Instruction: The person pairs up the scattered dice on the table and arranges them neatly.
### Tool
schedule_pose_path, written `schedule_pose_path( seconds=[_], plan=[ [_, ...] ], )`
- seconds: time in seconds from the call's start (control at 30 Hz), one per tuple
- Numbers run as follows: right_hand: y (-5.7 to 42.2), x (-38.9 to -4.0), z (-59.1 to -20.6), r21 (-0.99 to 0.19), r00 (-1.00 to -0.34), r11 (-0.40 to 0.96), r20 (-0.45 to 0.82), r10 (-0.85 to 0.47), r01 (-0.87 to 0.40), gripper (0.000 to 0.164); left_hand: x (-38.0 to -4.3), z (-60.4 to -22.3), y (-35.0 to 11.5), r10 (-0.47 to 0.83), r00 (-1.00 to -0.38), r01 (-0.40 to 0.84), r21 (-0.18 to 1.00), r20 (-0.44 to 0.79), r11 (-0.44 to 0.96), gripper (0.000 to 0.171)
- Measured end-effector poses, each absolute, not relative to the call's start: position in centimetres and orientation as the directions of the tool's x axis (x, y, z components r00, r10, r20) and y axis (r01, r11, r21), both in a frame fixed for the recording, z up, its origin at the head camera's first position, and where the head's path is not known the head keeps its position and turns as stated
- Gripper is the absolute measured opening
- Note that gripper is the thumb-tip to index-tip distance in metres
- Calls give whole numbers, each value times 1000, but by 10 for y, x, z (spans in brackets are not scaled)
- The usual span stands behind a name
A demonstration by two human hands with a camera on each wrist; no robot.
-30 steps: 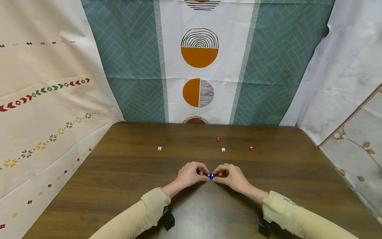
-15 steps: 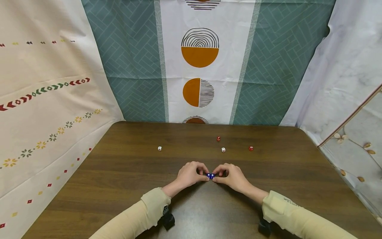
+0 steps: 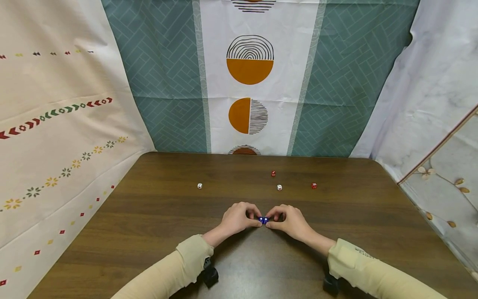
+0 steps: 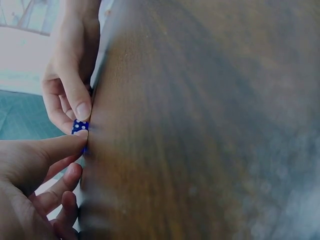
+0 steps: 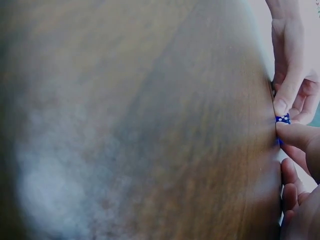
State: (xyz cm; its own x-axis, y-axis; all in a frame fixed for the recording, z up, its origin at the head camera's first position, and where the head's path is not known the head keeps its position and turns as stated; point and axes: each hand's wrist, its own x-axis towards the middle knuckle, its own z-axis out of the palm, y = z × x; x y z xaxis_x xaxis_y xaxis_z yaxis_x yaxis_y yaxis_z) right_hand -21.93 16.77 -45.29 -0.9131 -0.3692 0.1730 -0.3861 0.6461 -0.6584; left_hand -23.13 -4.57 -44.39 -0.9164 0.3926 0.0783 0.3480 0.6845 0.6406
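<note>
Two blue dice with white pips sit side by side on the wooden table, the left die against the right die. My left hand pinches the left one between thumb and forefinger. From the other side, my right hand pinches the right one the same way. In the left wrist view, a dotted blue face shows between the two thumbs, low at the tabletop. Fingertips cover much of both dice in the right wrist view.
Farther back on the table lie a white die at left, another white die near the middle, a red die behind it and a second red die to the right. Patterned cloths hang around the table.
</note>
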Motion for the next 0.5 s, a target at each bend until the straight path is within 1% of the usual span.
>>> schedule_pose_path(
  seconds=[0.5],
  plan=[
    [169, -221, -455, -674, -916, 637, 157, -370, -373, 14, -233, -446, -46, 400, -913, 360, 634, 87, 684, 15]
  ],
)
